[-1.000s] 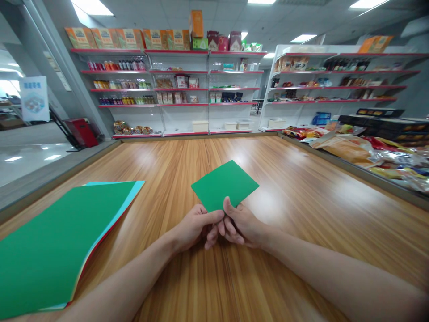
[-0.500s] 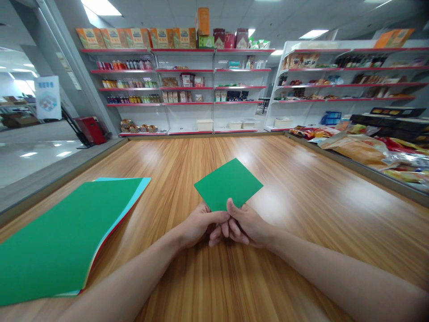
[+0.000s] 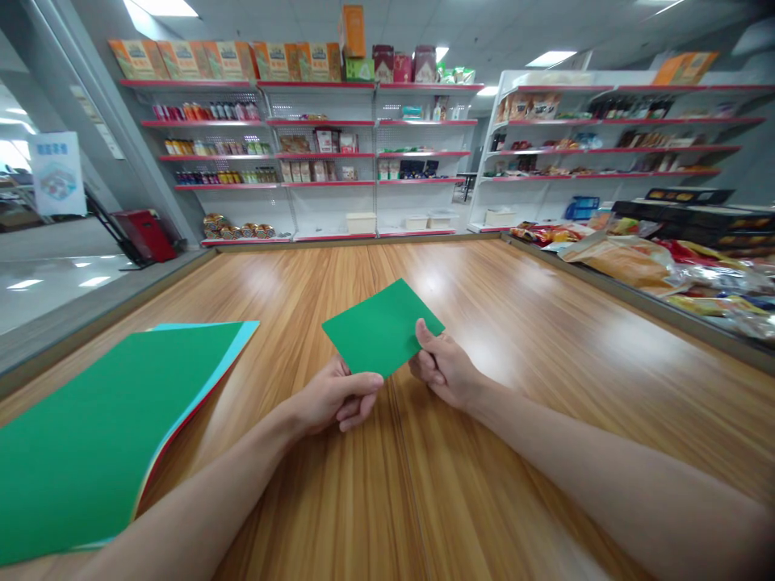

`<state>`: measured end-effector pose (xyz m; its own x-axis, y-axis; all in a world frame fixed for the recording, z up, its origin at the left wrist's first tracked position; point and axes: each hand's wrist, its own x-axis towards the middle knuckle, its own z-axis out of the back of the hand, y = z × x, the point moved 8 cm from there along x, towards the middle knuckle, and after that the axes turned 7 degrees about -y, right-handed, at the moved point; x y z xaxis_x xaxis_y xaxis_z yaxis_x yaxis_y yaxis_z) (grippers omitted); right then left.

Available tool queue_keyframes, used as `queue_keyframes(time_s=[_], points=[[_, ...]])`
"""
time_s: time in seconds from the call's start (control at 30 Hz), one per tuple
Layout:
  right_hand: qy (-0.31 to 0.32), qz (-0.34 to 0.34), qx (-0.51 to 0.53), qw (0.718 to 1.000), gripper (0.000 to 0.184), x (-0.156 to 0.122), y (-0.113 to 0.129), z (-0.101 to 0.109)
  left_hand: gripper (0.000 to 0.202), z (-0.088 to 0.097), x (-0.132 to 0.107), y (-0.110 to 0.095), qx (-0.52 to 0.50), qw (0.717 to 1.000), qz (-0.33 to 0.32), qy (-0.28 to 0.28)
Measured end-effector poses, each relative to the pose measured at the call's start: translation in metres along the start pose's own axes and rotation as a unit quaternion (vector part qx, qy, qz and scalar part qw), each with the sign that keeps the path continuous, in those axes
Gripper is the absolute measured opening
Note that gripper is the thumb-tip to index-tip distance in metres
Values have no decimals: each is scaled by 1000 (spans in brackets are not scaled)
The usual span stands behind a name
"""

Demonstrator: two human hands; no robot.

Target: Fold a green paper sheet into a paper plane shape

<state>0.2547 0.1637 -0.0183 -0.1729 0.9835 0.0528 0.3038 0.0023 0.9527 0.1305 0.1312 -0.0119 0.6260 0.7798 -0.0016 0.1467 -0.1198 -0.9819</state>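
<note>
A small green sheet of paper (image 3: 381, 327) is held up above the wooden table, one corner pointing away from me. My left hand (image 3: 345, 394) is closed on its near corner, thumb on top and fingers curled beneath. On the sheet's right edge, my right hand (image 3: 445, 365) pinches near the right corner, its thumb lying over the top face. The two hands are apart from each other. To the left lies a stack of large coloured sheets (image 3: 115, 428), green uppermost, with light blue and red edges showing below.
The wooden table (image 3: 521, 484) has a raised rim. Packaged snacks (image 3: 630, 262) and black boxes (image 3: 696, 218) lie beyond its right edge. Stocked shelves (image 3: 320, 149) stand behind the far edge. A red wheeled object (image 3: 145, 236) is on the floor at left.
My right hand has slid from the near corner up along the right edge, away from my left hand. The green sheet and left hand appear further left; the whole view has shifted slightly.
</note>
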Motion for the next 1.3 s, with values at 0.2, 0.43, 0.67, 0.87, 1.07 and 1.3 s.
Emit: queue_keyframes(time_s=[0.2, 0.43, 0.67, 0.87, 1.07, 1.3], points=[[-7, 12, -2, 1000, 63, 8, 1, 12, 45, 40, -3, 3, 42, 999, 14, 4], [74, 8, -116, 991, 58, -8, -8, -12, 38, 90, 6, -9, -83, 942, -106, -308], [117, -3, -150, 982, 57, -16, -12, -31, 46, 61, 6, -5, -81, 941, -96, -314], [160, -2, -175, 972, 58, -23, -12, -42, 57, 35, 10, 8, 5, 970, -39, -239], [163, -8, -169, 972, 58, -23, -13, -42, 53, 40, 10, 7, -17, 968, -53, -245], [132, -17, -188, 973, 61, -23, -14, -40, 58, 37, 7, 9, 53, 970, -36, -233]])
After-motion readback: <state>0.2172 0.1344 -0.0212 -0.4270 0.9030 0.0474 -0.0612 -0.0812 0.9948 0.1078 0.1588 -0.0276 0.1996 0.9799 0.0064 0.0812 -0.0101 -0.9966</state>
